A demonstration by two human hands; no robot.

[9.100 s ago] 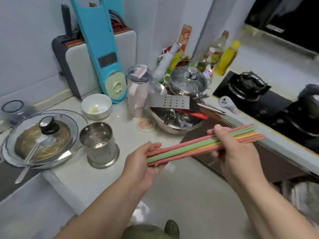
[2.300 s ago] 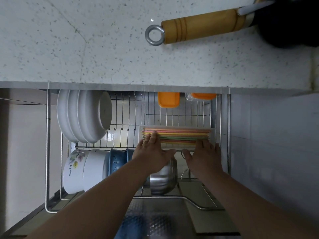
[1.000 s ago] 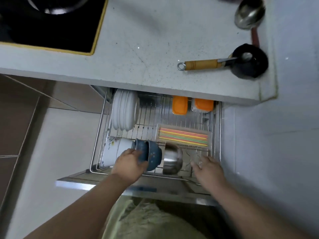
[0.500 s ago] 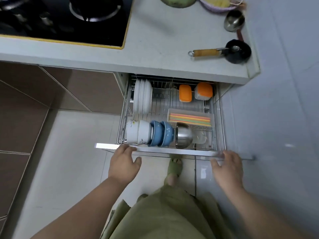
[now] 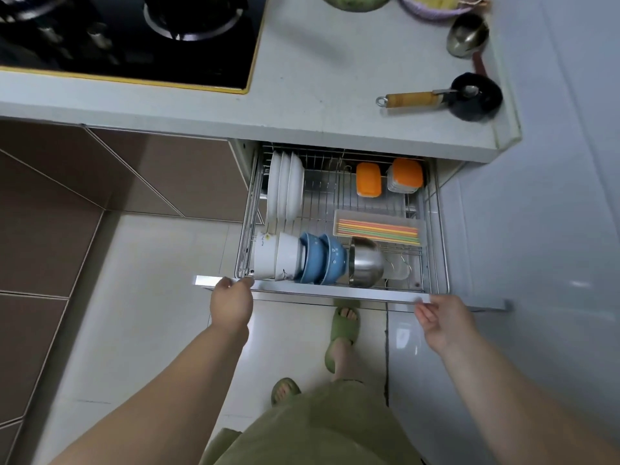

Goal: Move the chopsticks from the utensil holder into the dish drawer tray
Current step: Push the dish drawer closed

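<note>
A: Where are the chopsticks [image 5: 378, 228]?

B: They lie flat in a clear tray [image 5: 379, 214]. The tray sits in the wire dish drawer [image 5: 439, 229], on the right side, about halfway back. The sticks are red, yellow, green and orange, all side by side.

A: What is the left hand [image 5: 231, 302] doing?

B: It is at the near front bar of the drawer [image 5: 335, 294], at the left end. The fingers curl over the top edge of the bar. It has hold of the bar and nothing else.

A: And the right hand [image 5: 443, 318]?

B: It is at the right end of the same bar. The fingers are bent and loose, and the fingertips touch the bar. I cannot tell if it grips the bar or only rests there.

A: What else is in the drawer?

B: White plates [image 5: 285, 187] stand on edge at the far left. Near them, at the front, white bowls [image 5: 278, 256] and blue bowls [image 5: 320, 260] lie on their sides in a row. A shiny metal bowl [image 5: 367, 263] comes next, just near the tray. Two boxes with orange lids [image 5: 387, 177] sit at the far right.

A: And up on the counter [image 5: 318, 78]?

B: A black stove [image 5: 127, 38] is on the left. A small black pan with a wooden handle [image 5: 446, 99] is on the right. A metal ladle [image 5: 468, 33] lies just past it.
</note>
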